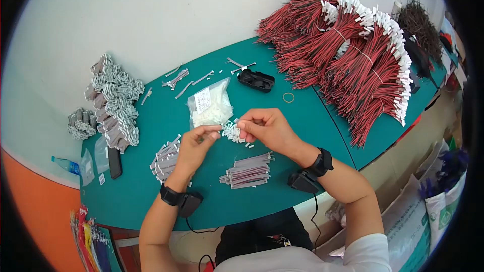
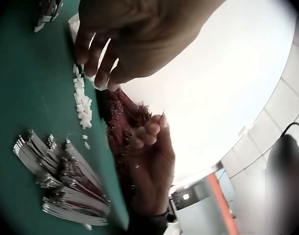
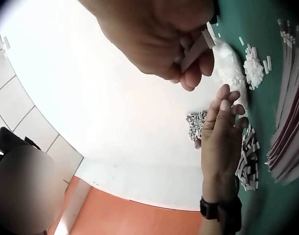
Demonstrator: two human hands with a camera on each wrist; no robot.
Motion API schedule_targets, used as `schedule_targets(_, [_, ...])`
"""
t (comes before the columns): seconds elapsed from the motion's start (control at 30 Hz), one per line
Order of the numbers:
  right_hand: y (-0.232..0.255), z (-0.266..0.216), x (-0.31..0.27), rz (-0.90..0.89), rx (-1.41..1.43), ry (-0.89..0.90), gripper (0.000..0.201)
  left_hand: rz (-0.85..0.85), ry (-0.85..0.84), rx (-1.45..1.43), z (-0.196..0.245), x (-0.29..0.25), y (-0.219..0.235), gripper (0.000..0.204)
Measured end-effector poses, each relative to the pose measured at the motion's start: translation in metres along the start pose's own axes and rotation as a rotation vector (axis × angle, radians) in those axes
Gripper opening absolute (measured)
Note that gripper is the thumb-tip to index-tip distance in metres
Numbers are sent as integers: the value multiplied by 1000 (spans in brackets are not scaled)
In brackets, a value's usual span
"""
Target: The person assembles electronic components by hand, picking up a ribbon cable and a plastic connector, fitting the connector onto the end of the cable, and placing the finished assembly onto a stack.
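My right hand point(image 1: 267, 128) pinches a short flat grey ribbon cable point(image 3: 197, 51) between thumb and fingers, with metal terminals at its end. In the left wrist view, only a thin dark edge shows above the right fingertips. My left hand point(image 1: 197, 146) is raised opposite, its fingers pointing towards the right hand and its thumb close to the index finger. I cannot tell whether something small is between those fingertips. Below and between both hands lies a heap of small white connector housings point(image 1: 232, 132). Behind it is a clear labelled bag point(image 1: 214, 106) of white pieces.
Grey ribbon cables point(image 1: 247, 171) lie stacked nearest the body, and finished-looking ones point(image 1: 166, 161) by the left forearm. Bundled grey cables point(image 1: 113, 106) stand far left; large red-black wire bundles point(image 1: 348, 55) fill the right. A black case point(image 1: 256, 80) and rubber band point(image 1: 288, 97) lie behind.
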State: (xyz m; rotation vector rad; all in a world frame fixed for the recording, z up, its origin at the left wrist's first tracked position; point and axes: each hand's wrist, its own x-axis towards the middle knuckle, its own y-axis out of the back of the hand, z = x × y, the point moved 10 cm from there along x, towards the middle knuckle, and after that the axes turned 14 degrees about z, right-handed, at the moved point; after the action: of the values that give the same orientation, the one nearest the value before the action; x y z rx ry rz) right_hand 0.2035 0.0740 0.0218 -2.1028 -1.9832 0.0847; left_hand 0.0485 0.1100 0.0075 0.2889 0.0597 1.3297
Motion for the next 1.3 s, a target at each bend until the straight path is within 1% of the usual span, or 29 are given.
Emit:
schedule_targets(0.03, [1, -2, 2, 0, 7, 25, 14, -55, -53, 74, 2, 2, -6, 22])
schedule_targets(0.07, [2, 1, 2, -1, 21, 17, 14, -99, -46, 110, -4, 3, -12, 23])
schedule_targets(0.17, [2, 1, 2, -5, 48, 15, 15, -110, -220, 158, 11, 3, -36, 23])
schedule_targets(0.2, [2, -1, 1, -5, 54, 24, 15, -125, -268, 273, 15, 4, -42, 21])
schedule_targets(0.3, [2, -8, 2, -8, 70, 35, 16, -176, -448, 457, 29, 2, -63, 19])
schedule_targets(0.33, [2, -7, 0, -6, 77, 28, 16, -178, -458, 497, 24, 2, -67, 21])
schedule_targets(0.43, [1, -3, 0, -28, 83, 19, 15, -178, -568, 532, 27, -1, -75, 26])
schedule_targets(0.47, [0, -3, 1, -32, 76, 15, 15, -99, -548, 574, 19, 0, -67, 29])
schedule_targets(0.57, [-2, 0, -1, -36, 63, 0, 15, -93, -546, 658, 4, 0, -57, 32])
schedule_targets(0.6, [-2, 0, -1, -36, 65, 1, 15, -84, -552, 636, 4, -2, -55, 32])
schedule_targets(0.67, [-2, 1, 0, -28, 65, -3, 15, -69, -561, 595, 17, -11, -49, 33])
schedule_targets(0.77, [-1, 3, 1, -6, 48, -6, 15, -68, -590, 587, 19, -23, -43, 34])
schedule_targets(0.97, [-1, 8, 1, -8, -15, -25, 14, -42, -489, 424, 35, -39, -19, 35])
schedule_targets(1.07, [-5, 14, 0, -18, -34, -73, 14, 26, -540, 540, 42, -40, 0, 32])
schedule_targets(1.17, [-13, 15, -3, -41, -41, -106, 14, 83, -374, 603, 19, -32, 16, 23])
schedule_targets(1.3, [-16, 11, -6, -46, -28, -104, 15, 64, -395, 670, 16, -29, 7, 14])
